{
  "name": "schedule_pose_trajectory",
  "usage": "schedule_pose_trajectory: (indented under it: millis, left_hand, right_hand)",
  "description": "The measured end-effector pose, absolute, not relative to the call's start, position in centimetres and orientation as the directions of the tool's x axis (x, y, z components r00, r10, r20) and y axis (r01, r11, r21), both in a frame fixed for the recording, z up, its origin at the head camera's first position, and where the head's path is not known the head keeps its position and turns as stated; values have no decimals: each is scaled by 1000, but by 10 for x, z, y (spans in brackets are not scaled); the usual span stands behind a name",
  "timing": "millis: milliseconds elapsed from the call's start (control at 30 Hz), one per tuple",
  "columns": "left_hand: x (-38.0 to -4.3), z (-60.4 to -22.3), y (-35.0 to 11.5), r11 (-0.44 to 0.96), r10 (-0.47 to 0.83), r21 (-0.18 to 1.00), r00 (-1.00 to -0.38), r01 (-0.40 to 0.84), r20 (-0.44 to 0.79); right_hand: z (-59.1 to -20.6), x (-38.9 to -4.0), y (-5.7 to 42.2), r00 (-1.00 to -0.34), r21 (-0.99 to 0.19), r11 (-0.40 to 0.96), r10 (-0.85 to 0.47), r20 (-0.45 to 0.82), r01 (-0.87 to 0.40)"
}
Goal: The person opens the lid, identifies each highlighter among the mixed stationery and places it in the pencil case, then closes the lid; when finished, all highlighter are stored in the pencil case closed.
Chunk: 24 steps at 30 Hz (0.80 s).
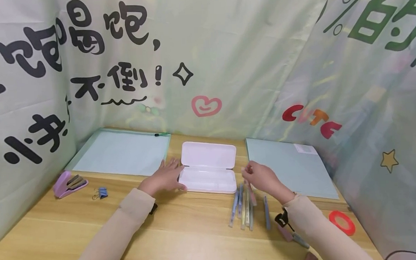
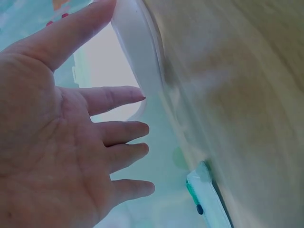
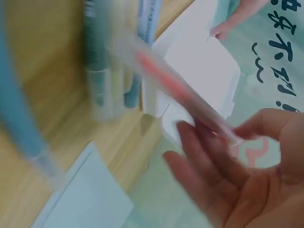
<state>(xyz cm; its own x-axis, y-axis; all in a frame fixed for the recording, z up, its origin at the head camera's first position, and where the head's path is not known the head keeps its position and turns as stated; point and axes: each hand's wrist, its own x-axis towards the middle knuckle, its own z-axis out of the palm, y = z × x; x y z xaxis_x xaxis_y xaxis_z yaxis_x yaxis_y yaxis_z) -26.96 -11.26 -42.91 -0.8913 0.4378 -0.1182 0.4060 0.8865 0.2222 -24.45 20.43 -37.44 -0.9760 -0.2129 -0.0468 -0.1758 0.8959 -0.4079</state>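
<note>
An open white-pink pencil case (image 1: pixel 200 180) lies on the wooden table, its lid tilted back. My left hand (image 1: pixel 162 177) is at its left side with fingers spread straight; in the left wrist view the thumb (image 2: pixel 76 35) touches the case's edge. My right hand (image 1: pixel 265 179) pinches the end of a translucent pen with a red-pink middle (image 3: pixel 166 78) between thumb and fingers, just right of the case. Below that hand lie several pens (image 1: pixel 246 210) in blue, yellow and grey. A single blue pen (image 1: pixel 267 212) lies apart to their right.
Pale blue folders lie at back left (image 1: pixel 121 152) and back right (image 1: pixel 284 169). On the left are a purple stapler-like item (image 1: pixel 63 185) and a blue binder clip (image 1: pixel 103 192). A red tape ring (image 1: pixel 342 223) lies by the right forearm. Printed curtains (image 1: pixel 232 58) enclose the table.
</note>
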Motion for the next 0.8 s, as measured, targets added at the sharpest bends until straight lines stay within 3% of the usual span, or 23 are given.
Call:
schedule_pose_trajectory:
  millis: [167, 333, 633, 800]
  left_hand:
    - [-268, -430, -114, 883, 439, 229, -893, 409, -101]
    - [-266, -434, -114, 884, 436, 232, -895, 407, -94]
    - [-267, -432, -112, 899, 411, 202, -907, 388, -89]
    - [-270, -431, -112, 897, 419, 195, -903, 397, -89]
  right_hand:
    - [-385, -266, 170, -937, -375, 862, -341, 71, -342]
    - [-400, -280, 137, -850, -220, 821, -504, 155, -527]
    - [-420, -295, 108, -742, -40, 742, -664, 90, -669]
    - [-428, -298, 104, -703, -11, 705, -706, 84, -709]
